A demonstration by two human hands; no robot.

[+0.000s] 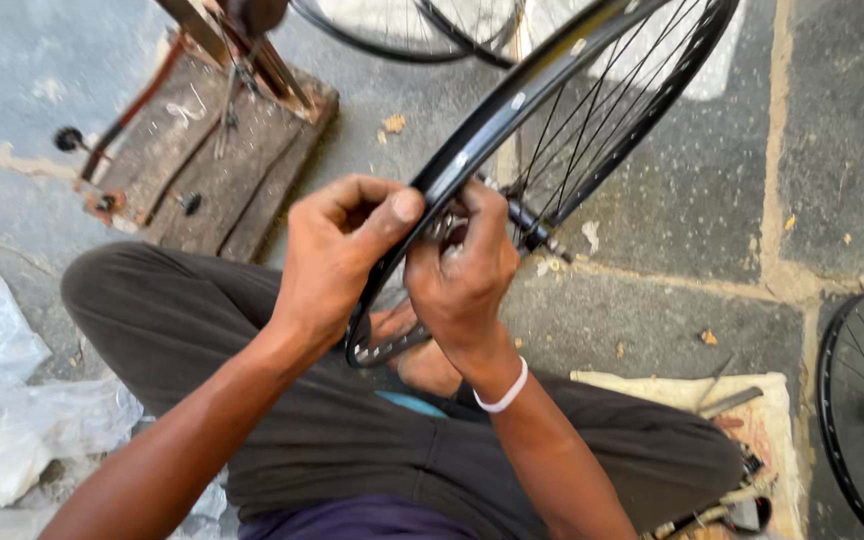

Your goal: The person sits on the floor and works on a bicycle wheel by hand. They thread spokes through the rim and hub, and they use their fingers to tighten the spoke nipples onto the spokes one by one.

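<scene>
Head view: a black bicycle wheel rim [552, 75] slants from the frame's upper right down to the centre, above the stone floor [692, 190]. Left hand [337, 250] clamps its edge; right hand [462, 265], just beside, pinches the spokes [577, 130].

I have a single view, from the camera on the person's head. It looks steeply down and slightly forward, close over the hands, which fill the middle of the frame. The lap takes the lower centre; stone floor runs across the top and right edge. With only this one view, nothing overlaps with another.
</scene>
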